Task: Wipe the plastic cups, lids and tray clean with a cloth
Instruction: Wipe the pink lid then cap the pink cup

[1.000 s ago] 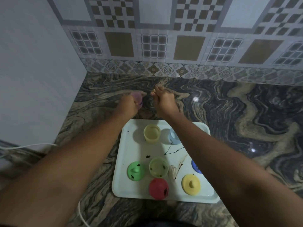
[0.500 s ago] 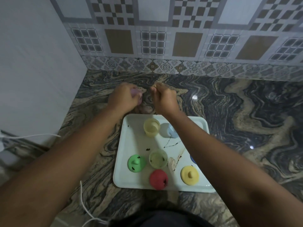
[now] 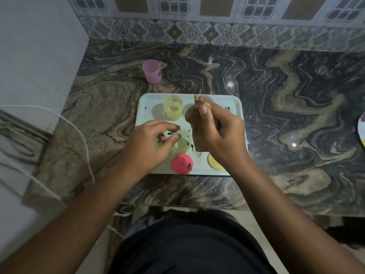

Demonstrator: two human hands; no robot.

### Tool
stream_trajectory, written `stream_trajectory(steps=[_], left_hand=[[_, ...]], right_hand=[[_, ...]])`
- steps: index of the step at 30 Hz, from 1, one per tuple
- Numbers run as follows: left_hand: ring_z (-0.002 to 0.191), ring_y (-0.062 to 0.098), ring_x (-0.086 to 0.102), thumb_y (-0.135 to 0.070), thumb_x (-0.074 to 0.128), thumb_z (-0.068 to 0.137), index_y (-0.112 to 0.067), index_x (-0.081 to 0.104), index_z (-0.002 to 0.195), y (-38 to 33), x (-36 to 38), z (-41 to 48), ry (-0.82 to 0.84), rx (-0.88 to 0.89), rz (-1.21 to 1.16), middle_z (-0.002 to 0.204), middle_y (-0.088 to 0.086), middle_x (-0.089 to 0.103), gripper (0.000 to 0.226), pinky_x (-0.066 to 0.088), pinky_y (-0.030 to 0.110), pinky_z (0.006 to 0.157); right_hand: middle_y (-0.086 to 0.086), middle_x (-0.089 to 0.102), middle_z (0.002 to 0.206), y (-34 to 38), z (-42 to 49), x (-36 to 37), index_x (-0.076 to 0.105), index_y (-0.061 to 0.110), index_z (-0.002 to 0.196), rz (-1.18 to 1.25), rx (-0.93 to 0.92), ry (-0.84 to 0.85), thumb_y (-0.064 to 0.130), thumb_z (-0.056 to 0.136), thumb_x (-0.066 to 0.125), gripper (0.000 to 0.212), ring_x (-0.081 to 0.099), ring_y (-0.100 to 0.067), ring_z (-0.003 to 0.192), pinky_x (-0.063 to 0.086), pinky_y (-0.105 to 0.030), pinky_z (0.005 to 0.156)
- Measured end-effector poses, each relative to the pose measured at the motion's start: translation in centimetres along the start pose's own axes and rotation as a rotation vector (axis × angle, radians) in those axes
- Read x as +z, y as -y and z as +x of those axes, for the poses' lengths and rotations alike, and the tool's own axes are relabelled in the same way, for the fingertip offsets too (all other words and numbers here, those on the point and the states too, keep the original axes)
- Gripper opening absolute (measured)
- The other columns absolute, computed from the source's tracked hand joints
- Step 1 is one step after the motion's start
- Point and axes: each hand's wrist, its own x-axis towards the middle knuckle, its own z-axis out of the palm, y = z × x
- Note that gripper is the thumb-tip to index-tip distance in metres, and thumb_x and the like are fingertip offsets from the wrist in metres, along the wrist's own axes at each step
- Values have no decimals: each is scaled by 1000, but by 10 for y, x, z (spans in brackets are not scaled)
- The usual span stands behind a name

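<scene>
Reaching for the pale green cup (image 3: 184, 145) mid-tray (image 3: 152, 99), the left hand (image 3: 148, 147) has its fingers loosely curled, apart and holding nothing. Just right of the cup, the right hand (image 3: 223, 135) grips the cloth (image 3: 194, 125). The next move is likely to pinch the cup's rim and lift it to the cloth. A pink cup (image 3: 151, 71) stands beyond the tray.

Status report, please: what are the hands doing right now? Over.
Left hand open beside green cup. Right hand grips cloth. Pink cup off tray, on counter. Nothing blocking.

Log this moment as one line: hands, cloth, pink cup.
left hand: empty, above tray | right hand: grips cloth over tray | pink cup: upright on counter, off tray
</scene>
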Motion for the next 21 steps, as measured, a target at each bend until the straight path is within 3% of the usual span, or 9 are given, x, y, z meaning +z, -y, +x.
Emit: stream_trajectory(steps=[4,6,8,10,14,18,21], left_hand=[[81,15,65,-26,66,86,-24,74,110,20,35,-35,219,-52,182,103,-10,70,26,54,30,70],[86,17,64,-30,62,89,-28,69,119,25,48,-47,288,-88,286,109,-10,66,32,53,31,69],[91,18,63,-34,59,91,-30,61,130,28,57,-55,310,-110,323,115,-9,63,39,55,36,72],[94,18,62,-37,59,92,-32,58,134,31,63,-57,281,-105,331,113,-7,61,42,53,32,71],[93,15,59,-46,65,87,-29,66,120,33,73,-52,167,-127,289,106,-7,57,37,44,27,67],[92,16,61,-47,65,87,-28,69,115,31,83,-46,92,-156,249,103,-6,58,34,52,32,69],[91,17,60,-41,66,89,-26,73,108,30,88,-45,51,-181,196,99,-7,58,26,54,35,71]], right_hand=[[-4,72,92,-14,-46,-9,71,9,96,10,26,12,9,106,52,22,69,-7,86,55,-28,83],[5,70,83,-24,-62,-9,66,14,101,-6,73,38,12,107,52,16,66,-1,76,55,-26,74],[15,62,74,-37,-74,-7,69,14,93,-69,115,82,16,108,51,23,59,4,66,48,-21,66],[18,63,77,-49,-82,-3,72,14,94,-131,144,109,19,107,52,24,58,7,70,43,-14,70],[17,70,98,-63,-87,4,75,11,110,-188,172,60,19,105,56,21,65,5,92,43,-4,82],[23,64,85,-68,-88,6,74,10,107,-209,163,81,16,104,56,19,59,16,79,40,-3,76],[20,69,88,-70,-90,8,75,11,104,-194,177,86,18,104,56,19,62,10,83,44,-7,79]])
